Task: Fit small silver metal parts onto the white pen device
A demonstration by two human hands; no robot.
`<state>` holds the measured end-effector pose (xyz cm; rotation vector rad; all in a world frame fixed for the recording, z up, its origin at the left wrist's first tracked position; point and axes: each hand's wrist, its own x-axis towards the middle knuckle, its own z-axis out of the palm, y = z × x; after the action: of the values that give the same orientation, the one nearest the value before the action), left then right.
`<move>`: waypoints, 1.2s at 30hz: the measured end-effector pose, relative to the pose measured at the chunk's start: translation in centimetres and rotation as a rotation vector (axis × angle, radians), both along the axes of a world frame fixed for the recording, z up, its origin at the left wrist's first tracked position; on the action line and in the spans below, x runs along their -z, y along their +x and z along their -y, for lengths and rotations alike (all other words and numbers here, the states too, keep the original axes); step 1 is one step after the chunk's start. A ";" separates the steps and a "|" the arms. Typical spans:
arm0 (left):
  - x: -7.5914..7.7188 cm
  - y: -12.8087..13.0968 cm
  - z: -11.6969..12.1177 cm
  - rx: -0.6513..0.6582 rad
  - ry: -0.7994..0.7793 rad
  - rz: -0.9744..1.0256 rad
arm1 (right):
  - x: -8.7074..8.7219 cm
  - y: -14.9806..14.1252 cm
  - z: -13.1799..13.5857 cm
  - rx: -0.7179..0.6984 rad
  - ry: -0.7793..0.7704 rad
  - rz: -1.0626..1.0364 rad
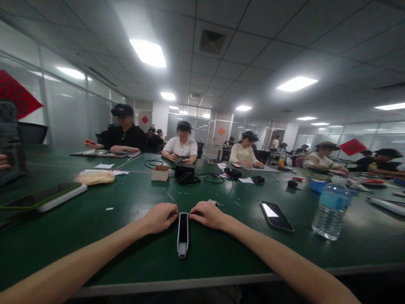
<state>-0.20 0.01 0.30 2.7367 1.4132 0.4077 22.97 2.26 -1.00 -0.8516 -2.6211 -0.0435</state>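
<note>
A slim white-edged device (182, 232) with a long black top and a grey near end lies lengthwise on the green table in front of me. My left hand (162, 217) is at its far left corner, fingers curled and closed there. On the opposite side, my right hand (207, 214) has thumb and fingers pinched together at the far right corner. The device's far tip sits between both hands, and the exact finger contact is partly hidden. Just behind my right hand lies a small clear plastic piece (216, 202).
To the right are a phone (276, 216) and a water bottle (330, 211). A green-edged tablet (41, 196) lies left, near a bread-like packet (96, 177). Farther back stand a cardboard box (160, 173), a black box (184, 169) and cables. Several people sit across the table (142, 261).
</note>
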 end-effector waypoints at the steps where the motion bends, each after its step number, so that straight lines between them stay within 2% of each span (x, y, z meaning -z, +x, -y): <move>1: 0.0 0.0 0.0 -0.001 -0.002 0.002 | 0.0 0.0 0.0 -0.002 0.004 0.002; 19: -0.2 0.1 0.3 0.002 0.014 -0.022 | 0.6 0.0 -0.4 -0.056 0.067 -0.005; 36: -0.3 0.2 0.3 0.014 0.016 -0.022 | 0.2 0.0 -0.1 -0.041 0.068 0.042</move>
<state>0.03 -0.34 0.58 2.7706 1.4013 0.3907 22.95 2.40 -1.17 -0.7822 -2.6588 -0.1406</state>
